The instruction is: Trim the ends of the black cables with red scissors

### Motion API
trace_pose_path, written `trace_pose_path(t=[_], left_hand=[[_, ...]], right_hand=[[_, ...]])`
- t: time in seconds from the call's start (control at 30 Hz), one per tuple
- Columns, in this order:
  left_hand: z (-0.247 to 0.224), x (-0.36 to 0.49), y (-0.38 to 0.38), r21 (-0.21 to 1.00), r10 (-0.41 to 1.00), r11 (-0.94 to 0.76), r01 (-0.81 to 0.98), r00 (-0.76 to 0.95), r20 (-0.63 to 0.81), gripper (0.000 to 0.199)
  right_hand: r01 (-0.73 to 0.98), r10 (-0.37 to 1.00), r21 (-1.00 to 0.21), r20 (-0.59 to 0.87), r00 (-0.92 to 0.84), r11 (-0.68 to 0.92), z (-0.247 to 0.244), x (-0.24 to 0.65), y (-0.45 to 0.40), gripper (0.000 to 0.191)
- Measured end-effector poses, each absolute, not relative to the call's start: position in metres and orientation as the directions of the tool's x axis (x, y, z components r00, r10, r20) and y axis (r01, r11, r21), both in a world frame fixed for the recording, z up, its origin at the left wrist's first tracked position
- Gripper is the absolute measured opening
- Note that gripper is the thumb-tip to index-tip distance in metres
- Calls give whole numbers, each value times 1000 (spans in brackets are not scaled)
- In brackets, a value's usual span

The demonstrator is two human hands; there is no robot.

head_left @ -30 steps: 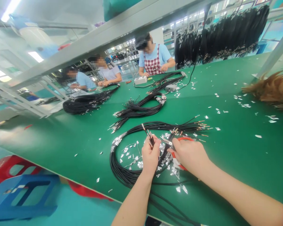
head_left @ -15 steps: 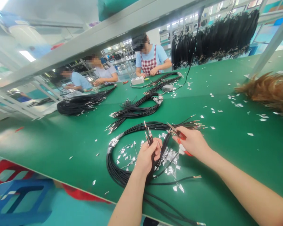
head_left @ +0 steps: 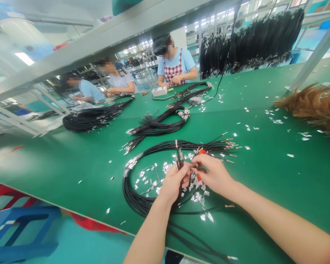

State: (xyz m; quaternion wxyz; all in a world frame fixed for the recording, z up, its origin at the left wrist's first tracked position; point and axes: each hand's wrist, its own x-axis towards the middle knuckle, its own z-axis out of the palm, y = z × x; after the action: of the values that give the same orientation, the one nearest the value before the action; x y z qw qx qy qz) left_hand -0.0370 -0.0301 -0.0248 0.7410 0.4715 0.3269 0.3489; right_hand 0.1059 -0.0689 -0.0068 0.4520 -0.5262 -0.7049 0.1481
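Left hand point(head_left: 173, 181) is clasping thin, black, copper-tipped cables point(head_left: 179, 160), fingers wrapped round; right hand point(head_left: 215, 174) is gripping red-handled metal scissors point(head_left: 202, 151), fingers curled, blades pointing toward left fingertips.

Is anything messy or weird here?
Yes: loose, shiny scraps litter the green table, even inside the looped black cables, like spilled confetti. The brown fuzzy thing at right looks unlike everything else.
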Motion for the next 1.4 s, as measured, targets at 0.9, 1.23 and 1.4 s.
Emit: trace_pose_path(t=[0.9,1.23,1.4], left_hand=[[-28,-32,-33,944,780,290,-156,611,-138,31],[-31,-24,-34,965,883,247,-93,432,-184,18],[-29,-24,-37,965,883,242,-106,437,-173,18]], right_hand=[[652,927,-705,374,8,279,-16,109,-69,16],[356,969,-911,242,56,207,-14,105,-67,18],[206,978,-963,193,77,174,-14,106,-64,21]])
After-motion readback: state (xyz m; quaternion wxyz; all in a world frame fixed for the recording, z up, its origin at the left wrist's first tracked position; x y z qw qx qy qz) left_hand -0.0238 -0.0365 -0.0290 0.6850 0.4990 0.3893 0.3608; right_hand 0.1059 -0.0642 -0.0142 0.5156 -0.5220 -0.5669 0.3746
